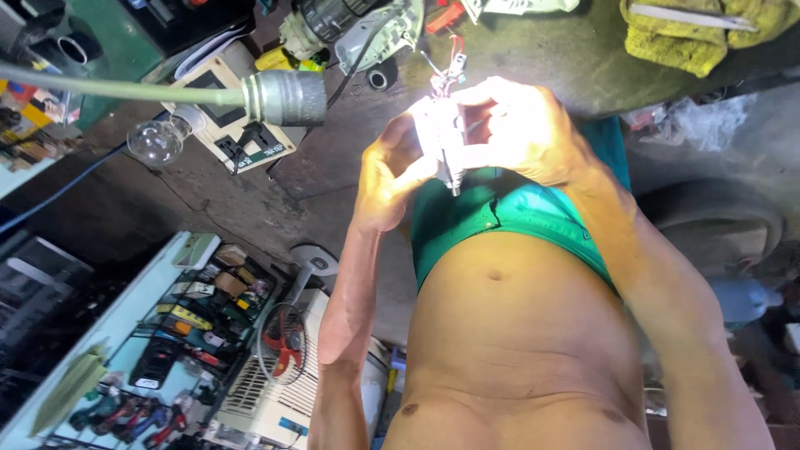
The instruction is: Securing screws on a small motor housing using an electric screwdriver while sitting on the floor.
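Note:
Both my hands are raised together in front of my green shorts (508, 212). My left hand (392, 171) and my right hand (521, 125) pinch a small pale part (443, 137) between them; strong light washes it out. Thin red and dark wires (448, 71) stick out of its far end, and a short metal tip (454, 185) shows at the near end. What kind of part it is cannot be made out.
A clear bulb (157, 140) hangs in a grey socket (287, 97) on a green cable at left, by a cream switch-and-outlet board (229, 117). A power tool (350, 29) and yellow cloth (692, 33) lie beyond. A red-bladed fan (282, 342) and tool shelves (179, 333) stand lower left.

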